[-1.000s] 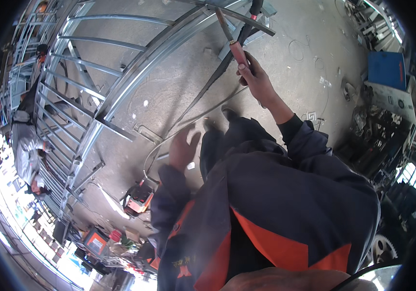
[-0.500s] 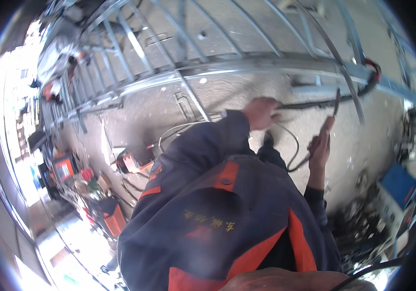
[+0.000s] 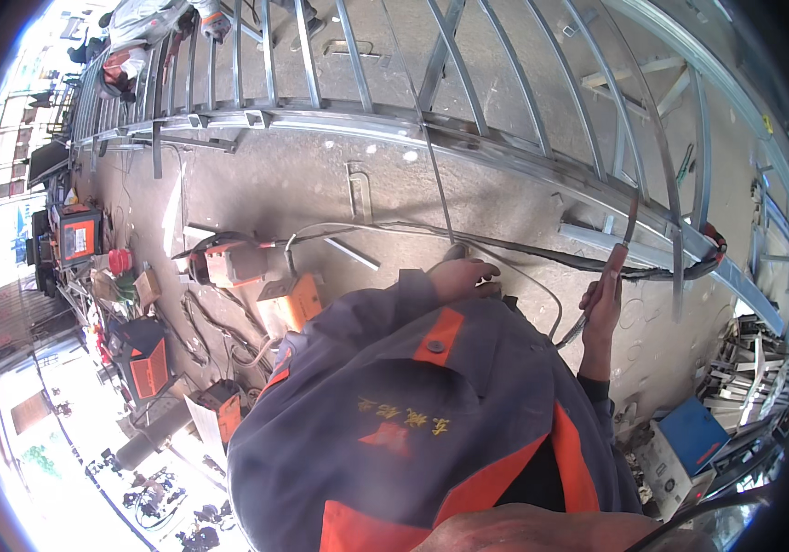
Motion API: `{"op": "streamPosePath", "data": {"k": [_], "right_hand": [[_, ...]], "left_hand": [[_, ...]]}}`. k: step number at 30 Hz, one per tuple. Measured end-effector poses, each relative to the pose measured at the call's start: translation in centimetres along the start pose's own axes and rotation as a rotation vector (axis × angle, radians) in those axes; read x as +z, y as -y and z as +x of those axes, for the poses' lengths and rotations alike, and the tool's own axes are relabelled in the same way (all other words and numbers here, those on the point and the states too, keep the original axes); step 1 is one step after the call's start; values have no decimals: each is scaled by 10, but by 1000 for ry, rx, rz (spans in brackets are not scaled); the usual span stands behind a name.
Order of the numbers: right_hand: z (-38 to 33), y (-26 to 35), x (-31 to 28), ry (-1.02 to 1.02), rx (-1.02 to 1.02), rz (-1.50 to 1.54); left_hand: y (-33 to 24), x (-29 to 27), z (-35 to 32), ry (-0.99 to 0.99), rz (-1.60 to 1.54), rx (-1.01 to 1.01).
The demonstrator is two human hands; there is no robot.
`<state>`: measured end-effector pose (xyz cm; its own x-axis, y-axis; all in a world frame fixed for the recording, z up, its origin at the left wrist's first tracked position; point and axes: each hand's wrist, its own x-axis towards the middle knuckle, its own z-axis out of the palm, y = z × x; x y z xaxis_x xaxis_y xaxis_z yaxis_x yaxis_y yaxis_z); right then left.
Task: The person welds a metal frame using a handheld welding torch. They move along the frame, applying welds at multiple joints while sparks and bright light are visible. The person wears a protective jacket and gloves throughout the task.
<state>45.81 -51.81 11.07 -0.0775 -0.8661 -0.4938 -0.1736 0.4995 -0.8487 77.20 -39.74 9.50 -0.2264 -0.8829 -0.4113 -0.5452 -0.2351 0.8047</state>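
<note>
We grip a red-brown handle [image 3: 615, 260] in our right hand [image 3: 602, 302]. Its metal tip [image 3: 633, 221] points up by the near edge of the big metal frame [image 3: 321, 122]; we can't tell if they touch. Our left hand [image 3: 462, 280] is half open, fingers bent, near a black cable [image 3: 516, 247].

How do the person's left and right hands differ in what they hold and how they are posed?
The right hand grips a reddish-handled tool; the left hand shows nothing plainly held.
The right hand's fingers wrap the handle, while the left hand's are loosely bent.
The right hand points away from the body; the left hand points across toward the person's right.
Both are bare.
</note>
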Motion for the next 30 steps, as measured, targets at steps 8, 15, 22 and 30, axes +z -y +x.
{"op": "streamPosePath", "data": {"k": [8,15,22,30], "right_hand": [[-4,-3,23,171,-53,-25],[17,17,45,380,-61,-137],[53,51,99,308,-136,18],[31,-7,138,73,-71,91]], "left_hand": [[38,30,-15,-109,-42,-52],[28,54,-60,-179,-151,-240],[26,12,-70,-472,-206,-299],[111,-91,-29,-618,-167,-368]]}}
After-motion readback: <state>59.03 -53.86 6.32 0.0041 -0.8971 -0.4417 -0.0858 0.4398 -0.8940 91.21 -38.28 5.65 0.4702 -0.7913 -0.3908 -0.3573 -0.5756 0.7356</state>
